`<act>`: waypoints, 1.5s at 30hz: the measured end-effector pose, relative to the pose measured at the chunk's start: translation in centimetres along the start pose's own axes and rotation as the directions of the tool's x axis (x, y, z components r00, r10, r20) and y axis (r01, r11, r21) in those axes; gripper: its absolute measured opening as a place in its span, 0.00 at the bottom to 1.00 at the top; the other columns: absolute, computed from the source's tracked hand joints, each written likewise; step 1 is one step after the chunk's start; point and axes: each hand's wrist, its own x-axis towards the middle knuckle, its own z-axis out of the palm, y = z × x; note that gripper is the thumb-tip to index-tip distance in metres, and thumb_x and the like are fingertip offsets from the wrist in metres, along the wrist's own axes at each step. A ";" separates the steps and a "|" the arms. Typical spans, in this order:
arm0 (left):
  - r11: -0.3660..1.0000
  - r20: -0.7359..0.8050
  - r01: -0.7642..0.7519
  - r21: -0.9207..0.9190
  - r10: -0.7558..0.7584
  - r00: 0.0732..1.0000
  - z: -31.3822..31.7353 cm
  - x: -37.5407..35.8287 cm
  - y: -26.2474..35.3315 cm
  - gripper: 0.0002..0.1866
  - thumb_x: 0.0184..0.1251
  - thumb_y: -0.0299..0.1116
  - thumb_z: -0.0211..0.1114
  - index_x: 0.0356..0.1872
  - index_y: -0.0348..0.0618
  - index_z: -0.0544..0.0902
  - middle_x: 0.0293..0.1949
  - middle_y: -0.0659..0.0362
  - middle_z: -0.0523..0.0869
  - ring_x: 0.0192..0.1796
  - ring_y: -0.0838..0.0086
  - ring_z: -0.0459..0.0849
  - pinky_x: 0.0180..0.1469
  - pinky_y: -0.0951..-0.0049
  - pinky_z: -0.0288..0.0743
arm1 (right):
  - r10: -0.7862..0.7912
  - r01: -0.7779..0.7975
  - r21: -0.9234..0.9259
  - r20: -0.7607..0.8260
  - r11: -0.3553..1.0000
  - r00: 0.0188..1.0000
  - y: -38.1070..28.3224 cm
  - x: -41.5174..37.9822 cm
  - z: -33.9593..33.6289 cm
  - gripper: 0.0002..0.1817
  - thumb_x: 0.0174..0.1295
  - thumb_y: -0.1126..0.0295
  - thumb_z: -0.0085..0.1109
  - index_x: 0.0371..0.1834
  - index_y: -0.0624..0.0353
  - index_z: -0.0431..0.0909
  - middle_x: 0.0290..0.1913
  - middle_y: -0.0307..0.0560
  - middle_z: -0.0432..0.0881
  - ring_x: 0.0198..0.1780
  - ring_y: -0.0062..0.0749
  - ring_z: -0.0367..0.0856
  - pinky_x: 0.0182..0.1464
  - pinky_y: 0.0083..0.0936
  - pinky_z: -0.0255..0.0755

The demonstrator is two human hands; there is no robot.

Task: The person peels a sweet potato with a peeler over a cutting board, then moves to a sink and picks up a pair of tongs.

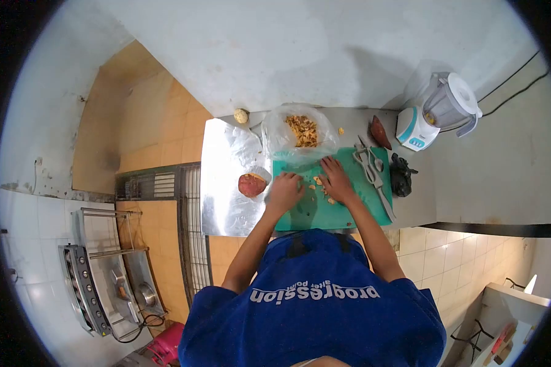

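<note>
My left hand point(286, 191) rests over the left part of a green cutting board point(300, 217), its fingers bent and their tips partly hidden. My right hand point(337, 180) lies on the board with fingers apart, beside small yellowish pieces point(318, 181). Behind the board a clear plastic bag point(275, 131) holds many brownish-yellow pieces point(304, 130). Left of my left hand sits a reddish tuber point(251, 185) with a pale cut top. Scissors point(367, 164) and a knife point(385, 202) lie on the board's right side.
A blender point(438, 110) stands at the back right, near a dark reddish tuber point(379, 132) and a black plastic bag point(401, 175). A pale round item point(241, 115) sits at the back left. At the lower left are a stove point(82, 290) and a pink gas cylinder point(166, 344).
</note>
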 end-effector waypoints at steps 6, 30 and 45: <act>0.991 0.044 0.013 0.136 -0.019 0.999 3.7 4.0 0.8 0.36 0.56 0.31 0.66 0.69 0.34 0.68 0.69 0.43 0.70 0.72 0.48 0.67 0.74 0.52 0.61 | -0.140 0.148 -0.060 0.118 0.987 0.983 -1.9 1.1 0.6 0.28 0.74 0.61 0.46 0.71 0.69 0.64 0.74 0.62 0.64 0.77 0.55 0.58 0.79 0.47 0.48; 0.754 -0.218 -0.083 -0.652 -0.082 0.973 1.1 -2.2 2.2 0.25 0.82 0.38 0.41 0.70 0.34 0.70 0.67 0.44 0.76 0.69 0.54 0.74 0.70 0.64 0.66 | 0.075 -0.078 0.045 0.064 0.996 0.995 -4.3 -7.0 -2.1 0.34 0.74 0.52 0.44 0.78 0.60 0.57 0.80 0.57 0.53 0.82 0.55 0.44 0.81 0.51 0.37; 0.981 -0.239 0.184 0.065 -0.164 0.957 4.7 -4.8 -0.1 0.32 0.78 0.48 0.49 0.72 0.33 0.66 0.75 0.44 0.63 0.80 0.47 0.53 0.77 0.39 0.42 | 0.032 -0.035 -0.277 -0.015 0.960 0.999 -1.5 -5.4 -3.7 0.35 0.73 0.53 0.47 0.80 0.50 0.55 0.81 0.58 0.48 0.81 0.58 0.44 0.79 0.58 0.35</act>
